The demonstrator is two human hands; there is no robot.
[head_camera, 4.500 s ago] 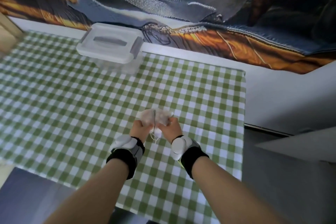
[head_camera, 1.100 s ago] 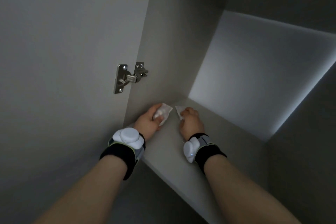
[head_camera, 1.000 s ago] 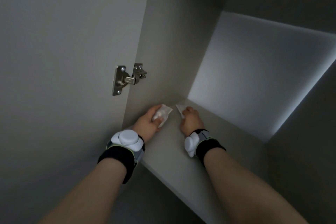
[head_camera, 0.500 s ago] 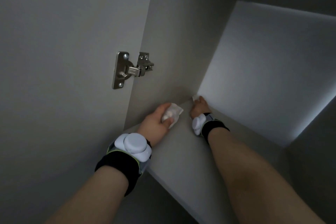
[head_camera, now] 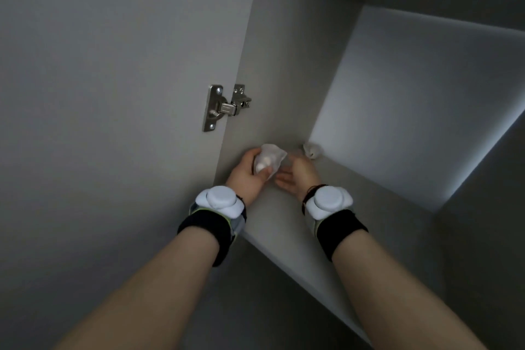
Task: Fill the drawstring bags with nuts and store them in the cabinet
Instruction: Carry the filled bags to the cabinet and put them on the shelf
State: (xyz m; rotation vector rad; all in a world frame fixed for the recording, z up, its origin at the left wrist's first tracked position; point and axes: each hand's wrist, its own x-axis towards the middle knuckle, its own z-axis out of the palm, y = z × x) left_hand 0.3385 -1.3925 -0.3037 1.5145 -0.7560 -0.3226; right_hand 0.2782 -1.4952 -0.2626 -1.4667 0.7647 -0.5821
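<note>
Two drawstring bags show on my feed, both inside the cabinet (head_camera: 284, 65). The near bag (head_camera: 270, 158), translucent white with pale round contents showing through, is gripped by the left hand (head_camera: 247, 176): thumb curled over its front, fingers behind it. It sits over the shelf (head_camera: 287, 236), close to the left side wall. The far bag (head_camera: 312, 150) lies on the shelf in the back left corner, apart from both hands. The right hand (head_camera: 298, 176) is loosely spread and holds nothing, palm turned toward the near bag; I cannot tell whether its fingertips touch the fabric. The cabinet door (head_camera: 113, 94) stands open at left on a metal hinge (head_camera: 225, 106). Each wrist carries a black band (head_camera: 210, 231) with a white puck (head_camera: 220, 199)
</note>
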